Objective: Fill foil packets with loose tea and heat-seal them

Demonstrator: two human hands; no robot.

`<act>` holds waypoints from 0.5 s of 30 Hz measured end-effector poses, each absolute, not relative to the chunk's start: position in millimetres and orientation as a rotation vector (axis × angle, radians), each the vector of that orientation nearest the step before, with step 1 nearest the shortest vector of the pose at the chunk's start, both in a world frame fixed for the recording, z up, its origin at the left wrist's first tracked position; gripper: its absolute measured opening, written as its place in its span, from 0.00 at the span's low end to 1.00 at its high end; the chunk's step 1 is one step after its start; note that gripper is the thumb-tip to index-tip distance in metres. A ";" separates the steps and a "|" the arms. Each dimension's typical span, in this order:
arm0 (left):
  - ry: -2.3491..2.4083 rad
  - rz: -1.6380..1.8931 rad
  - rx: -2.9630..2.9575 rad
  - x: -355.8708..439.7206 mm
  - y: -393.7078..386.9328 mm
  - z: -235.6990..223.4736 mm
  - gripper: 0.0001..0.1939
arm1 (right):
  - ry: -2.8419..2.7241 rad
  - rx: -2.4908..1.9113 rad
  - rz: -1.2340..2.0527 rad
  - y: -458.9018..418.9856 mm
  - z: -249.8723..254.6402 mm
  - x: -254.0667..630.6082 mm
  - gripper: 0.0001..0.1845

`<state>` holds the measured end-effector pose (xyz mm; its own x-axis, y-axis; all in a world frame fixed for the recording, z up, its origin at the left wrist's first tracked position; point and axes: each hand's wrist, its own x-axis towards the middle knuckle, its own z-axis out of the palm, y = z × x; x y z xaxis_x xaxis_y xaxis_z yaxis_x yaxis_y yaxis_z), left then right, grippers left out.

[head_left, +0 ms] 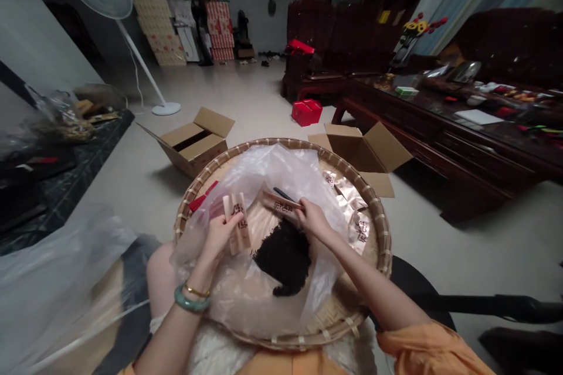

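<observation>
My left hand [219, 235] is closed around several slim pale packets [240, 225] printed with dark characters. My right hand [313, 218] grips a similar paper packet [280, 204] by its end. A thin black stick-like tool [282, 194] lies along this packet; its lower end is hidden at my fingers. Below and between my hands, a heap of dark, dry tea leaves [284, 255] rests on a clear plastic bag [246, 307]. The bag spreads over a round woven bamboo tray [387, 240] on my lap. Shiny printed packets [361, 229] lie along the tray's right side.
Open cardboard boxes stand beyond the tray, one at left [193, 143] and one at right [367, 149]. A red box [307, 112] sits on the floor. A white standing fan [166, 108] is at far left, a dark wooden table [444, 135] at right. Plastic sheeting [65, 281] covers the left foreground.
</observation>
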<state>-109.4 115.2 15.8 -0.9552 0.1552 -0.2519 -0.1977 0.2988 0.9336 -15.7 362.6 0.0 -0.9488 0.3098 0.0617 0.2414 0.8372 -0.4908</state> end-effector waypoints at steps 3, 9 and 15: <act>2.081 1.746 -0.018 -98.3 116.1 7.6 0.24 | -2.909 -0.425 0.599 370.4 -11.2 -9.8 0.06; 2.101 1.752 0.028 -84.9 119.4 15.1 0.19 | -2.926 -0.359 0.399 362.1 -10.8 -4.3 0.09; 2.110 1.635 0.234 -73.8 119.9 23.4 0.18 | -2.766 -0.592 1.229 323.6 -3.1 -32.0 0.12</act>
<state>-73.8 119.9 23.4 -0.8809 0.4018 -0.2500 -0.1417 0.2801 0.9495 -32.0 323.6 -3.1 -0.9247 0.3671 -0.1012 0.3211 0.6090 -0.7252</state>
